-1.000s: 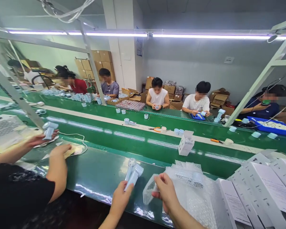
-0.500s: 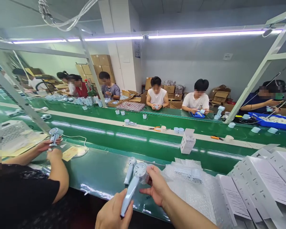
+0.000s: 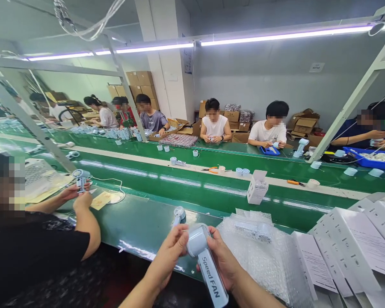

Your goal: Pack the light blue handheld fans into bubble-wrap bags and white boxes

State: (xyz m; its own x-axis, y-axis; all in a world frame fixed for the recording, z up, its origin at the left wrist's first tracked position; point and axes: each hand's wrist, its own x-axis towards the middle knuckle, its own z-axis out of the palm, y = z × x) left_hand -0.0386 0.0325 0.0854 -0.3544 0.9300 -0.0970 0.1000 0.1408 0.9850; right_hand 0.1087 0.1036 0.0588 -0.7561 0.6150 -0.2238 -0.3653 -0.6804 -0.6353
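A light blue handheld fan (image 3: 208, 269) is held in front of me, its side printed "Speed FAN" facing up and its handle slanting down to the right. My left hand (image 3: 170, 252) pinches the round head from the left. Around the neck and the right side of the head, my right hand (image 3: 223, 256) is closed. Just beyond my left hand, a second handheld fan (image 3: 179, 214) lies on the green bench, partly hidden by that hand. To the right, another fan (image 3: 253, 230) rests on a stack of bubble-wrap bags (image 3: 259, 265).
Printed white boxes (image 3: 343, 252) are piled at the right. An open white box (image 3: 257, 188) stands on the green conveyor (image 3: 167, 184). A co-worker (image 3: 51, 239) on my left handles another fan (image 3: 81, 177). Several people sit across the line among fan parts and blue trays (image 3: 372, 159).
The fan has been turned over, so its printed side now shows instead of the grille. My left hand has gone from the handle to the head; my right hand now grips the neck.
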